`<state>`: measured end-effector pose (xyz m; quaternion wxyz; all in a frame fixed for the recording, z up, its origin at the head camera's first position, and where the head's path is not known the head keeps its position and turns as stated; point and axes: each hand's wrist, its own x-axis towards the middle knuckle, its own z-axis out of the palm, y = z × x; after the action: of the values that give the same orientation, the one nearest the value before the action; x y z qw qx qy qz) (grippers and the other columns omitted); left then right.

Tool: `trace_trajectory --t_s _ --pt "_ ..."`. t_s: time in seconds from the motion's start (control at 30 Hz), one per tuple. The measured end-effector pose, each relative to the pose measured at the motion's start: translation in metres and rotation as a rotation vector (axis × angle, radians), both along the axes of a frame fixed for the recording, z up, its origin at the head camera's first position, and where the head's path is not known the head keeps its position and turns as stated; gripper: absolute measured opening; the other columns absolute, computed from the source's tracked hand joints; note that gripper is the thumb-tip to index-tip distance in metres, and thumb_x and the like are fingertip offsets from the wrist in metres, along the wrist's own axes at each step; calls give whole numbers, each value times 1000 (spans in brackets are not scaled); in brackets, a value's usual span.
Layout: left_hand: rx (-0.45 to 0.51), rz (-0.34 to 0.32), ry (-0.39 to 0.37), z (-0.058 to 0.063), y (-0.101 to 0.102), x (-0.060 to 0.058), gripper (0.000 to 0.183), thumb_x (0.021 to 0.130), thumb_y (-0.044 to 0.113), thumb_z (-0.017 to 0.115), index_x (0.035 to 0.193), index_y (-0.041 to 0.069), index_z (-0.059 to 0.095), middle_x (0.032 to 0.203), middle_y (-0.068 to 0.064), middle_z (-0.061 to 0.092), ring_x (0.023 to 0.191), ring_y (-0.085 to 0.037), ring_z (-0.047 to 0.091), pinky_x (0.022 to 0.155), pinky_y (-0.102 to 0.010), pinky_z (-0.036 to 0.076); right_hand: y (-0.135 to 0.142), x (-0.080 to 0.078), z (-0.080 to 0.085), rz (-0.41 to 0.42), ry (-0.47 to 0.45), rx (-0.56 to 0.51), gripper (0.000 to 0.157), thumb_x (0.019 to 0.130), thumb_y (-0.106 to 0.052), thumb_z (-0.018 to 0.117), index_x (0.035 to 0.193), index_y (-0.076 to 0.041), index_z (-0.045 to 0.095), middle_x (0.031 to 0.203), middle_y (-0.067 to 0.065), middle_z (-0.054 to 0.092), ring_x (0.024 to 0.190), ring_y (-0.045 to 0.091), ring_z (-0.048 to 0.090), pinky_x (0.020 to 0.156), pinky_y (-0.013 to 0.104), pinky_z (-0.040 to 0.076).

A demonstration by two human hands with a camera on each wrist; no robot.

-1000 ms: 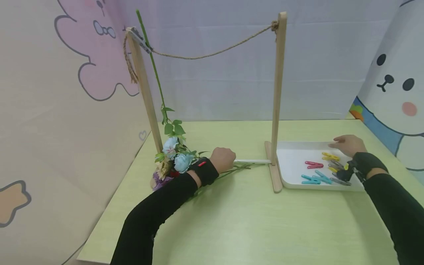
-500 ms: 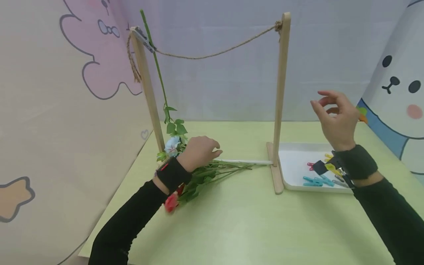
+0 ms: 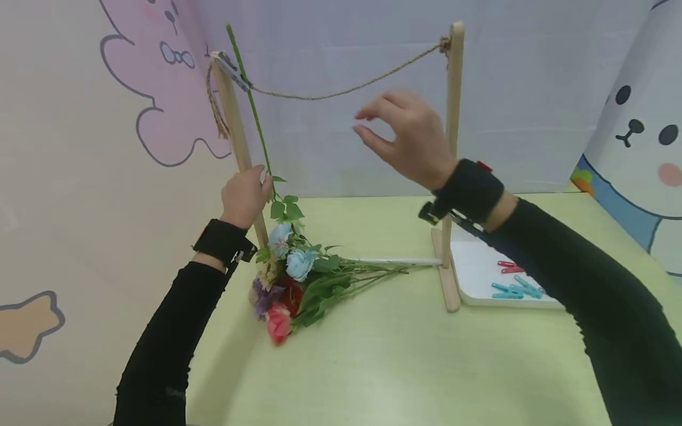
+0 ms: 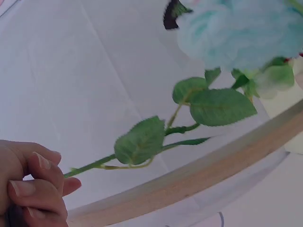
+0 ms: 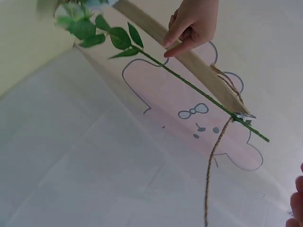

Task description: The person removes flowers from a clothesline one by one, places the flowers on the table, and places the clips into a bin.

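Note:
A green flower stem (image 3: 258, 121) hangs upside down from a grey clothespin (image 3: 233, 70) at the left end of a twine line (image 3: 314, 97). Its leaves (image 3: 285, 208) and a pale blue bloom (image 3: 279, 236) are at the bottom. My left hand (image 3: 244, 196) is beside the left wooden post (image 3: 231, 109), close to the stem. Its fingers (image 4: 42, 189) bend loosely, and the right wrist view shows thumb and forefinger apart with nothing seen between them. Raised in front of the twine, my right hand (image 3: 407, 137) has curved fingers and a gap to the thumb, with nothing visible in it.
Other artificial flowers, including a blue one (image 3: 300, 264) and a pink one (image 3: 278, 322), lie on the table (image 3: 373, 361). A white tray (image 3: 469, 278) with red and teal clothespins (image 3: 514, 290) stands right of the right post (image 3: 454, 130), partly hidden by my right arm.
My right hand has risen from the tray and swung left toward the twine. My left hand has left the lying stems and moved up and left to the left post.

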<state>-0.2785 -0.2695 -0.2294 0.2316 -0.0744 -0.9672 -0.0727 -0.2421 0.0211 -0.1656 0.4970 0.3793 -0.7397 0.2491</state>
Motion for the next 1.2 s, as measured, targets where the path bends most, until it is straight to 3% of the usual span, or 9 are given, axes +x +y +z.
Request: trace_trajectory --t_s 0.07,0.17,0.3,0.43,0.73,0.93,1.03,1.2 --pt "6 22 -11 3 -4 -8 34 96 20 44 120 -1 56 92 -24 65 74 -41 61 57 -48 46 -26 -4 22 -37 -55 83 22 89 -20 61 96 0 65 92 15 63 88 28 56 78 36 44" --pt "47 36 -75 7 -3 -16 37 97 22 41 124 0 53 111 -24 62 93 -42 60 73 -52 48 -61 -11 55 -89 -212 133 28 92 -26 56 105 -2 63 102 13 60 98 25 53 86 30 42" --pt "118 68 -129 11 5 -22 41 98 25 43 129 0 50 124 -21 56 108 -40 55 85 -51 45 -99 -20 84 -125 -403 103 35 92 -32 54 117 -7 58 111 8 58 104 17 49 91 17 37" --pt "199 102 -134 14 16 -30 42 97 27 44 129 1 51 127 -19 55 109 -37 56 86 -49 46 -119 -32 99 -146 -551 24 44 91 -36 54 128 -12 50 122 2 55 110 11 48 90 9 34" --pt "295 175 -129 14 19 -36 34 96 24 47 123 6 58 122 -16 59 103 -35 58 85 -49 46 -150 -57 101 38 -809 -201 56 87 -34 62 136 -14 43 139 -3 45 129 6 38 99 8 28" --pt "325 195 -71 4 28 -35 40 98 31 41 98 0 65 94 -21 63 82 -35 59 73 -48 47 -163 -65 94 130 -954 -241 52 87 -32 62 134 -16 45 138 -4 46 128 6 40 98 14 33" --pt "322 165 -65 0 33 -34 42 99 32 38 93 0 65 87 -20 62 75 -34 56 68 -46 44 -164 -70 91 145 -966 -278 46 89 -28 61 132 -17 48 135 -4 50 124 7 44 96 14 35" --pt "306 146 -51 -3 37 -33 37 98 29 41 98 1 66 87 -20 64 77 -35 59 68 -47 46 -167 -72 87 132 -890 -326 35 89 -26 61 121 -14 58 122 0 59 110 10 53 86 13 40"
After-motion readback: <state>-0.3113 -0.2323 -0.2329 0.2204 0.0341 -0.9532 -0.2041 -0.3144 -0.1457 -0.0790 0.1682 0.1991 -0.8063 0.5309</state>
